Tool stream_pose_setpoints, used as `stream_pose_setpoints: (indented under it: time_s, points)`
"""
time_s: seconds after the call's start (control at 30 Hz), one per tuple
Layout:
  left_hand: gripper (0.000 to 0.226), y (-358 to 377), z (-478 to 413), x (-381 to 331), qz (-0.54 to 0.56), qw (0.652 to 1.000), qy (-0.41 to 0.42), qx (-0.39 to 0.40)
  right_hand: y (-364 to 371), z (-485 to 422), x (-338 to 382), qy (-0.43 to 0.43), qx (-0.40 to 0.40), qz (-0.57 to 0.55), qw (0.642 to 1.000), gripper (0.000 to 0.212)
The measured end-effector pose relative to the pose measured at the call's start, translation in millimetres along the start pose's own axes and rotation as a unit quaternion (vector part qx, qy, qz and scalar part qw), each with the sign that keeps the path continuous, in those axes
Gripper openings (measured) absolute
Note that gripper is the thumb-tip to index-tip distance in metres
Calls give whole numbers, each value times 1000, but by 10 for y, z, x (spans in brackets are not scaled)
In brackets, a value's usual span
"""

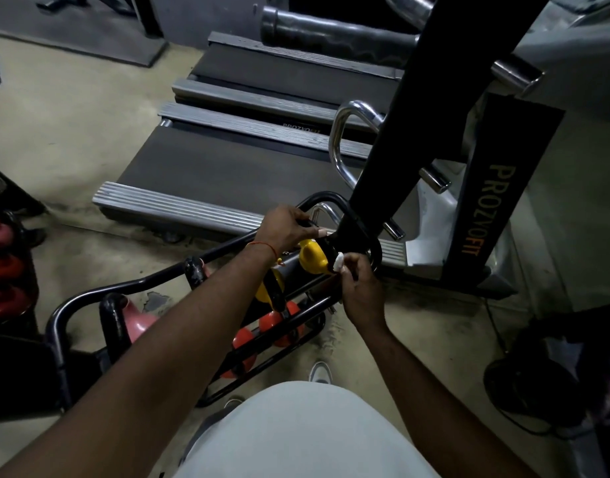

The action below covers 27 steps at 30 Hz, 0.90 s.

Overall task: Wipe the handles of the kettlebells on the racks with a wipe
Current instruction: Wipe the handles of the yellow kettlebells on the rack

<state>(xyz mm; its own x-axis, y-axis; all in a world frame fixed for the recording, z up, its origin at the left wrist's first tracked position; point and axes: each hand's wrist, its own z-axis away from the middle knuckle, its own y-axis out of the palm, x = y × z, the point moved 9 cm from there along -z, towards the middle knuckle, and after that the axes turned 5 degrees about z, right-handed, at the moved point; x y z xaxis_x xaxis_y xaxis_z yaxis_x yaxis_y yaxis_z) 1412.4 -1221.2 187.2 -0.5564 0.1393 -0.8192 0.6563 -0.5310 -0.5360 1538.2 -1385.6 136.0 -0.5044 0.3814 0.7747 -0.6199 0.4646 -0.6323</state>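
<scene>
A yellow kettlebell [312, 258] sits at the right end of the upper tier of a black tubular rack [134, 284]. My left hand [290, 227] grips its black handle from above. My right hand [357, 288] pinches a small white wipe [338, 262] and presses it against the kettlebell's right side by the handle. A second yellow kettlebell [265, 291] lies just left of it, partly hidden under my left forearm. Orange-red kettlebells [279, 326] fill the lower tier. A pink kettlebell [140, 322] with a black handle stands at the rack's left end.
A treadmill deck [227, 167] lies right behind the rack, its black upright [400, 132] and chrome handles [341, 143] looming over the rack's right end. Red and pink weights [3, 270] stack at the left edge. A cable and dark object [524, 391] lie on the floor at the right.
</scene>
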Motion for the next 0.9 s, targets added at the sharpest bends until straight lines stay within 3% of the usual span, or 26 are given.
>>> stream_pose_setpoints:
  time_s: [0.2,0.37,0.53,0.67,0.8,0.9]
  points:
    - [52,1,3,-1,-10,1000,3,5,213,-336,82,148,178,-125,965,25]
    - [53,-31,21,-32,-34,999,7,-4,240,-597,283,220,207,-162,939,21]
    - [51,-21,16,-3,-25,1000,4,-6,66,-505,354,98,151,-128,975,6]
    - [51,10,22,24,-9,1000,0,-5,-114,-203,258,-17,67,-51,996,12]
    - [47,7,24,-20,-10,1000,2,-3,-93,-224,606,-141,17,65,988,14]
    - [48,1,36,-39,-13,1000,11,-6,-105,-247,622,-150,3,98,984,11]
